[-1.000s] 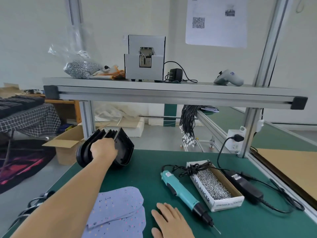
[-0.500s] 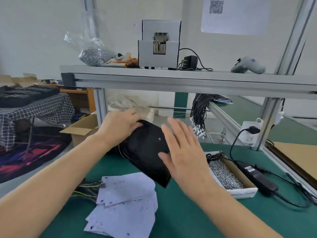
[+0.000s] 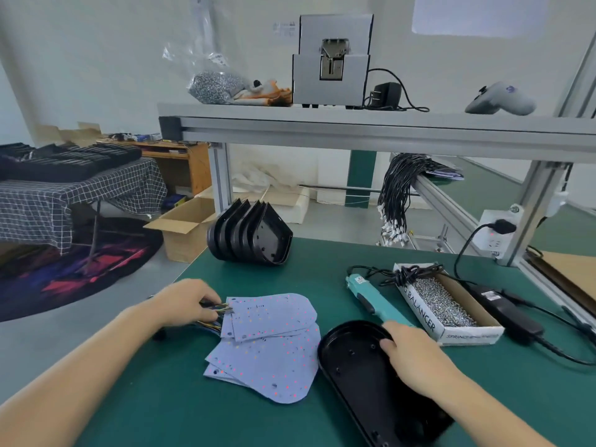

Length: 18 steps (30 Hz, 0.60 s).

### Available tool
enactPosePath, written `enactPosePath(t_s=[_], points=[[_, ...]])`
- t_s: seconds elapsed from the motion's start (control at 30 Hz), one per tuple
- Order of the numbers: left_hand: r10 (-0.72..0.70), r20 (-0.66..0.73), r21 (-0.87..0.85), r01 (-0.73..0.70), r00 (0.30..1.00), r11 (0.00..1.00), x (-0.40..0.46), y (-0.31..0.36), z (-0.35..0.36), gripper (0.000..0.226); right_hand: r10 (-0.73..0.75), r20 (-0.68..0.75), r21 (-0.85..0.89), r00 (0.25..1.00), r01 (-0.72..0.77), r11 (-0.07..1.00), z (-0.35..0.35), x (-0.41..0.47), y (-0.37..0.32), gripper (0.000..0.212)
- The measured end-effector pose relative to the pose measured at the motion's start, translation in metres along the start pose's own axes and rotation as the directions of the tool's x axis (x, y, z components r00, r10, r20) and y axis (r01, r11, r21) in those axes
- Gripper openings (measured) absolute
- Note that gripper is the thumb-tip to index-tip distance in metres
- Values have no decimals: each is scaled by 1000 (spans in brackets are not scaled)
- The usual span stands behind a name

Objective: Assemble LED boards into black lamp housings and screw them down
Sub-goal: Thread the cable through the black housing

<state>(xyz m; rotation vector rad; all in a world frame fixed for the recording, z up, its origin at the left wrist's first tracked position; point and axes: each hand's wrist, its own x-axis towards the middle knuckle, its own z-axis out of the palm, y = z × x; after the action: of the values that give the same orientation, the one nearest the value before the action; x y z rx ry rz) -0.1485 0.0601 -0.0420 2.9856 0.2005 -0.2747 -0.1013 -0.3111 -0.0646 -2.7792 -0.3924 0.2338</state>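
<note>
A black lamp housing (image 3: 354,366) lies open side up on the green table (image 3: 161,398), near the front. My right hand (image 3: 409,353) holds its right rim, thumb inside the shell. Left of it lies a loose pile of pale blue LED boards (image 3: 271,343) dotted with LEDs. My left hand (image 3: 187,304) pinches the coloured wires (image 3: 219,307) at the top board's left edge. A stack of black housings (image 3: 251,237) stands on edge at the table's back. A teal electric screwdriver (image 3: 371,300) lies right of the boards.
A cardboard box of screws (image 3: 448,304) sits to the right with a black power adapter (image 3: 506,311) and cables beyond it. An aluminium shelf (image 3: 354,130) crosses overhead, carrying a grey screw feeder (image 3: 332,62). The table's left edge drops to the floor.
One housing has come off the back stack and now lies flat at the front under my right hand. My left hand has left it and moved down to the LED board wires.
</note>
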Motion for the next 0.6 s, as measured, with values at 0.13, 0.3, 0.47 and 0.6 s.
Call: enactPosePath(t_s=[0.13, 0.3, 0.47, 0.6], points=[[-23, -129, -88, 12, 991, 996, 3, -2, 11, 9, 86, -33, -21, 996, -86, 996, 6, 2, 2, 10], [-41, -309, 113, 79, 950, 991, 8, 1, 13, 20, 98, -149, 84, 984, -86, 993, 9, 14, -13, 24], [-68, -595, -186, -55, 801, 981, -9, -2, 3, 11, 74, -209, 106, 975, -53, 993, 13, 19, -19, 27], [-73, -658, -259, -134, 750, 957, -14, -9, -9, 13, 94, -239, 95, 966, -73, 993, 13, 21, -20, 32]])
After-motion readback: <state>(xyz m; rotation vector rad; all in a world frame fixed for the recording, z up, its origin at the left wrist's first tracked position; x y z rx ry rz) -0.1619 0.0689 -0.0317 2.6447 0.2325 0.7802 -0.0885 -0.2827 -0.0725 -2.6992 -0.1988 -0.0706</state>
